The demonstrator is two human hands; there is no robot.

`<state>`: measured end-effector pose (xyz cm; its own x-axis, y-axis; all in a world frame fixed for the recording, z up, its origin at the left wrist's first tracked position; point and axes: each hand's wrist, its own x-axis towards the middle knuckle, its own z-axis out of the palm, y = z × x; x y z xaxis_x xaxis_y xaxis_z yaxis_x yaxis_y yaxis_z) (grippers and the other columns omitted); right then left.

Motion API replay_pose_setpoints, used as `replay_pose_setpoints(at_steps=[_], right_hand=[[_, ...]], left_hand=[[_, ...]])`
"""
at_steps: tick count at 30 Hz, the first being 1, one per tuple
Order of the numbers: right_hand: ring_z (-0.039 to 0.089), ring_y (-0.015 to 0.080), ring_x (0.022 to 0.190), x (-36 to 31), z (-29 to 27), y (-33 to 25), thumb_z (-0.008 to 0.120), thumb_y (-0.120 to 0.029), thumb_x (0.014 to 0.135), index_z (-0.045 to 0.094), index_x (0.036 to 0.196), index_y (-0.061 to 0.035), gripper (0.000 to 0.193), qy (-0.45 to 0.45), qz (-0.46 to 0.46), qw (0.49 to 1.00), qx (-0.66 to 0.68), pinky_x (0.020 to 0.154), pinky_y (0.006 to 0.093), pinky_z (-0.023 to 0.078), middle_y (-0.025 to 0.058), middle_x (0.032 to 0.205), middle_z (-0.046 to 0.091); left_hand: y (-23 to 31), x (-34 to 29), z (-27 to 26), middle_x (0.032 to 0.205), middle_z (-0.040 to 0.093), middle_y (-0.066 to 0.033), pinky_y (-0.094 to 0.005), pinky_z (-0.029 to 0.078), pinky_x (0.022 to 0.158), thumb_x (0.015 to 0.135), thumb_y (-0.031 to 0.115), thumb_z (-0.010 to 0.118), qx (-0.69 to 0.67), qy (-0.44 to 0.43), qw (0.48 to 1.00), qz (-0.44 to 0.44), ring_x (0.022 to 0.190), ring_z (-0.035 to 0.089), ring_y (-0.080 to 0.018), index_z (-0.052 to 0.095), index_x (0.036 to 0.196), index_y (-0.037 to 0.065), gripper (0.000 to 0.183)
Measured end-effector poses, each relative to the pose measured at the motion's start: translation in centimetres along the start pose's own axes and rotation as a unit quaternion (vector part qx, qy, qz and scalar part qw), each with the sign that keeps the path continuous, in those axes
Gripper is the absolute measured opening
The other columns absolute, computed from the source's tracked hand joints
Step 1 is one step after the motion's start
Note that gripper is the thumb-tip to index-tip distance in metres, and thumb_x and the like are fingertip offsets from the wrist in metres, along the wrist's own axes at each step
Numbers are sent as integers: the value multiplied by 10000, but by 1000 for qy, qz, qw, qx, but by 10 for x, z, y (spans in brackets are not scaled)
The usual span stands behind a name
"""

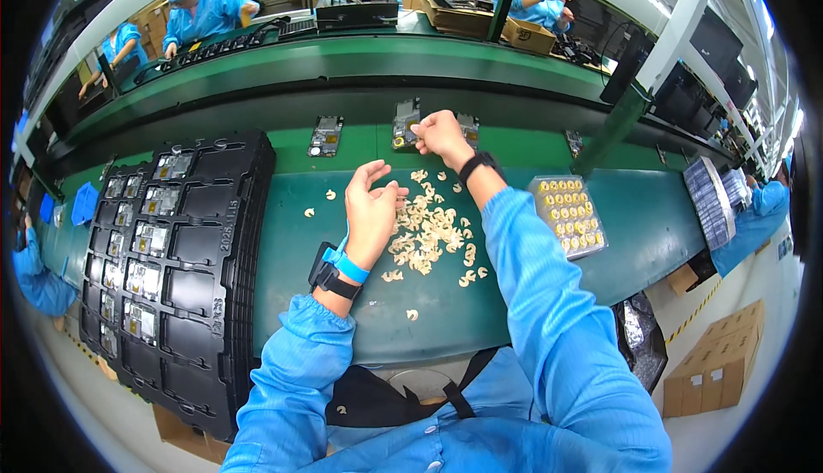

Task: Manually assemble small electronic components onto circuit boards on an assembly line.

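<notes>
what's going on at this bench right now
The person's right hand is at a board over the green strip. The left hand is half open beside a loose pile of pale curved pieces. A black tray at left is partly filled with boards; yellow parts sit to the right.

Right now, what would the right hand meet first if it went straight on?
The right hand would likely meet the circuit board right in front of it; depth leaves present contact unclear.
</notes>
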<state>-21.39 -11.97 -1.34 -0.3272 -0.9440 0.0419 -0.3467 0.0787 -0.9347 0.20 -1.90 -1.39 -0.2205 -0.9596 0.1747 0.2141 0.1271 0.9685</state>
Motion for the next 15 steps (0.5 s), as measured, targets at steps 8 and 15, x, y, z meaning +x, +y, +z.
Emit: replay_pose_setpoints(at_steps=[8, 15], right_hand=[[767, 373, 923, 10, -67, 17, 742, -121, 843, 749, 975, 28, 200, 127, -17, 956, -266, 861, 481, 600, 241, 905, 760], [629, 389, 1256, 0, -66, 12, 813, -204, 799, 630, 1341, -86, 583, 101, 96, 886, -442, 1061, 453, 508, 237, 1320, 669]], left_hand=[[5, -3, 3, 1286, 644, -225, -280, 605, 696, 969, -29, 557, -17, -22, 999, -22, 888, 751, -222, 534, 1324, -105, 364], [2, -4, -7, 1210, 691, -196, -272, 595, 688, 990, 1, 566, -1, -41, 999, -9, 873, 752, -210, 579, 1264, -91, 288]])
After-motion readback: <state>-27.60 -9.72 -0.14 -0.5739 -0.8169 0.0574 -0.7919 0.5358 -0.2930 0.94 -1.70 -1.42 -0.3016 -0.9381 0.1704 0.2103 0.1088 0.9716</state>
